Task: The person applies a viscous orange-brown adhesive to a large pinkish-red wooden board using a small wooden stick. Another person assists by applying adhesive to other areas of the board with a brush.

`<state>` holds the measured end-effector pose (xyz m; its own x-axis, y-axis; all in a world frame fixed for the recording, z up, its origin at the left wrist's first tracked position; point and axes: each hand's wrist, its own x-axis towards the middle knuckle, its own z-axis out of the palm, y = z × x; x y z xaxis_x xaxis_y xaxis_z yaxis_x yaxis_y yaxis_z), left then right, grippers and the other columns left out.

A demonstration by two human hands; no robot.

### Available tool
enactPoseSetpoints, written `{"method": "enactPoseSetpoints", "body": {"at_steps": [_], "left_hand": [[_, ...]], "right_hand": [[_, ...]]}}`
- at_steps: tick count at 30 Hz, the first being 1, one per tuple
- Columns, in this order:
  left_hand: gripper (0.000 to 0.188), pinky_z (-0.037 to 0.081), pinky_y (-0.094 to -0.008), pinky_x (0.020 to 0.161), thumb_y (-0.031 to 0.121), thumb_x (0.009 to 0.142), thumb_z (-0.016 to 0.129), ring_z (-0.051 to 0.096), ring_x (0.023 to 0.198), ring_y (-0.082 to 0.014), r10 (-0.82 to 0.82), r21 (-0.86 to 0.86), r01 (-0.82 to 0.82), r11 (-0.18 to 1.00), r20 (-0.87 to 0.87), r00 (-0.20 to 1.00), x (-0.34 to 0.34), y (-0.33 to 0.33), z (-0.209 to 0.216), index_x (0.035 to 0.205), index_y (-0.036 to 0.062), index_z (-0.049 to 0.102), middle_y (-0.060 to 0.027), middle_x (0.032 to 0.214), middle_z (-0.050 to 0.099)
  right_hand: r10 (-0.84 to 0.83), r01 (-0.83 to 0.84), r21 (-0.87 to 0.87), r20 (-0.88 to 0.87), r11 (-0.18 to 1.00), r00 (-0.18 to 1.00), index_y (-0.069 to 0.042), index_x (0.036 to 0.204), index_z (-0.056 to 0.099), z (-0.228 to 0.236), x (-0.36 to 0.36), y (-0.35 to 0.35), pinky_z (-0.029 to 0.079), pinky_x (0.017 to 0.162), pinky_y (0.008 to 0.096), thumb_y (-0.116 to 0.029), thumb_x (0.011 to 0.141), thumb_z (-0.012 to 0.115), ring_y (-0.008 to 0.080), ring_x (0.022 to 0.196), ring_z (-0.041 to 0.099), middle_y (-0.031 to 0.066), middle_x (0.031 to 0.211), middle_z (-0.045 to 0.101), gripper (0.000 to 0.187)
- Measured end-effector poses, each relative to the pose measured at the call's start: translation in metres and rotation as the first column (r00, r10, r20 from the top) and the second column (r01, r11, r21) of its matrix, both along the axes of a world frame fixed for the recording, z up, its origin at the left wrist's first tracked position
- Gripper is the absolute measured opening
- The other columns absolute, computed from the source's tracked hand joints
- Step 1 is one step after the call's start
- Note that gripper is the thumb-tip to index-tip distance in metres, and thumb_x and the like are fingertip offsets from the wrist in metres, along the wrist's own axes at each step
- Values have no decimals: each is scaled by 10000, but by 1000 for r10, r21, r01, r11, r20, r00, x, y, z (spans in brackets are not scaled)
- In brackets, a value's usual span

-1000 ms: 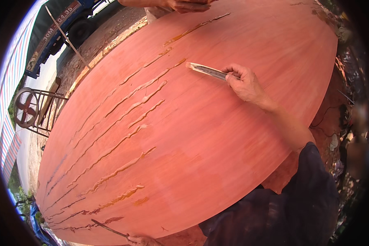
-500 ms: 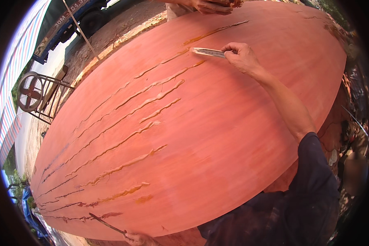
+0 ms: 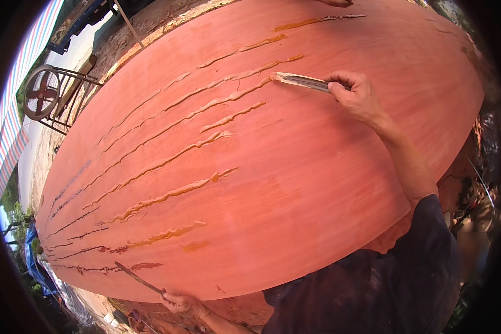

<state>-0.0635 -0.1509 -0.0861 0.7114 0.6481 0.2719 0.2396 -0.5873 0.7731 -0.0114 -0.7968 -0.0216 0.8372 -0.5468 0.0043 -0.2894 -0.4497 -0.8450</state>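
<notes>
A large reddish wooden slab (image 3: 317,183) with curved edges fills most of the view. Long cracks run across its left half, several with raised tan filler (image 3: 220,103) along them. In my right hand (image 3: 359,97) is a flat, narrow spatula (image 3: 306,82), closed in the fingers; its pale tip touches the slab at the right end of one filler line. My left hand (image 3: 178,302), at the near edge, is closed around a thin dark stick (image 3: 139,276). The stick's far end lies over a dark crack near a reddish-brown smear (image 3: 146,266).
Part of another person's hand (image 3: 337,2) shows at the top edge. A round fan (image 3: 42,93) on a metal frame stands beyond the slab at left, near a striped tarp (image 3: 11,122). A pole (image 3: 129,23) leans behind the far edge. Debris lies at right.
My view has shifted, so the slab sits higher. The spatula tip has moved from one filler line's end to another nearer me. The other person's hands have mostly left the view.
</notes>
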Motion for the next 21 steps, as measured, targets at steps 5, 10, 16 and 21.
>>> {"method": "enactPoseSetpoints", "body": {"at_steps": [5,10,16,21], "left_hand": [[440,479,-328,842,281,1052,418,593,973,-226,-15,116,15,993,0,1000,-1,0,1,1199,-95,594,-167,1121,629],[438,466,-328,860,279,1047,437,589,990,-229,-28,114,28,993,-3,1000,-1,1,0,1196,-97,602,-169,1139,630],[437,460,-323,878,274,1039,449,587,1014,-232,-9,73,6,997,38,999,-1,0,-1,1209,-101,596,-171,1159,629],[453,482,-325,837,283,1058,424,603,982,-237,-29,152,21,988,45,999,0,-1,-1,1219,-106,589,-187,1145,631]], "right_hand": [[-12,10,-55,-34,998,999,-8,992,725,-1,-2,-1,431,574,274,-146,876,573,75,632,538,7,687,616,235],[-18,18,-114,5,993,1000,0,984,720,-7,-3,8,446,581,280,-160,879,582,80,638,558,23,688,630,236],[9,-7,-129,14,992,1000,3,982,718,-7,-2,18,435,582,274,-147,887,594,80,641,540,16,694,623,216],[7,-5,-111,23,994,1000,6,973,718,-10,3,28,404,580,253,-108,888,609,57,656,497,-24,709,597,180]]}}
